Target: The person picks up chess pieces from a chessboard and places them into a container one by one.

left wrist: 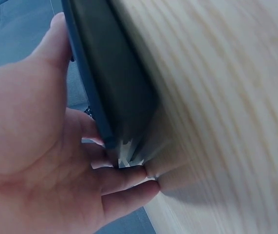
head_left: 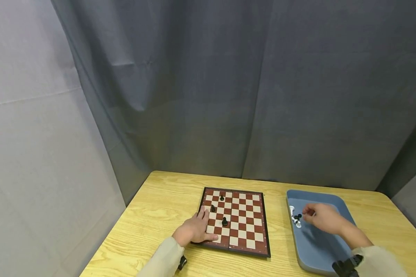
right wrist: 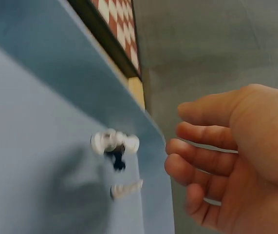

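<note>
Your left hand (head_left: 195, 227) rests on the left edge of the dark-framed, red-and-cream chessboard (head_left: 247, 221), with wide grip. On this board, upon the light wooden desk (head_left: 173, 196), are three small black chess pieces (head_left: 224, 222). Your right hand (head_left: 324, 218) is above the blue rectangular tray (head_left: 312, 257), its grip loosely bent, holding nothing; near it, white chess pieces (right wrist: 104, 141) and a black piece (right wrist: 117, 161) lie beside the tray's left wall.

Left hand (left wrist: 36, 141) filled left of frame, palm showing. Thumb lay against edge of dark board (left wrist: 112, 63), slanting from top centre to middle. Lower fingertips (left wrist: 148, 187) touched wood-grain tabletop (left wrist: 231, 107), right. Blue-grey cloth (left wrist: 17, 29) hung upper left.
</note>
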Demonstrator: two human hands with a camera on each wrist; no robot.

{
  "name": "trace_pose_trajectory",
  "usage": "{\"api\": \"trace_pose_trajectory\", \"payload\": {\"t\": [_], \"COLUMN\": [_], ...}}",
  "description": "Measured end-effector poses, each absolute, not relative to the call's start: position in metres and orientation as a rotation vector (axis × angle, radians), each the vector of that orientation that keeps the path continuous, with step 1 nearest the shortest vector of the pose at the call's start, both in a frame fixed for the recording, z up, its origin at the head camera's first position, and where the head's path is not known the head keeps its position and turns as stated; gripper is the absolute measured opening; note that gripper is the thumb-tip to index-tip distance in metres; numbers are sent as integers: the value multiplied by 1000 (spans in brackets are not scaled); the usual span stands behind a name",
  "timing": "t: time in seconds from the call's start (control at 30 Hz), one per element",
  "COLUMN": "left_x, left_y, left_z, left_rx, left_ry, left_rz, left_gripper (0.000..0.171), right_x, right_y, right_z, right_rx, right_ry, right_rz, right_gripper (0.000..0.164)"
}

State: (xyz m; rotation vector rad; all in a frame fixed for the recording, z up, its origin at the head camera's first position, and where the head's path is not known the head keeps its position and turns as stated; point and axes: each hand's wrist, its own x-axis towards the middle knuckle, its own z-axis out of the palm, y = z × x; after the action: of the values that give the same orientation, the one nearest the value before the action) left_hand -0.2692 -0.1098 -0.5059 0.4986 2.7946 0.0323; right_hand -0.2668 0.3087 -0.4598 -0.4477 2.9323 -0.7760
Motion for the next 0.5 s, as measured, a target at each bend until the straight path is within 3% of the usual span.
{"api": "trace_pose_trajectory", "payload": {"t": [0.5], "left_x": [-270], "left_y": [-111], "left_z": [-506], "left_rx": [497], "left_ry": [2787], "left_rz": [30], "left_gripper": [100], "right_x": [-265], "right_y": [246], "right_z": [-468], "right_rx": [-589], "right_ry": [2943], "right_rz": [-905], "right_gripper": [16]}}
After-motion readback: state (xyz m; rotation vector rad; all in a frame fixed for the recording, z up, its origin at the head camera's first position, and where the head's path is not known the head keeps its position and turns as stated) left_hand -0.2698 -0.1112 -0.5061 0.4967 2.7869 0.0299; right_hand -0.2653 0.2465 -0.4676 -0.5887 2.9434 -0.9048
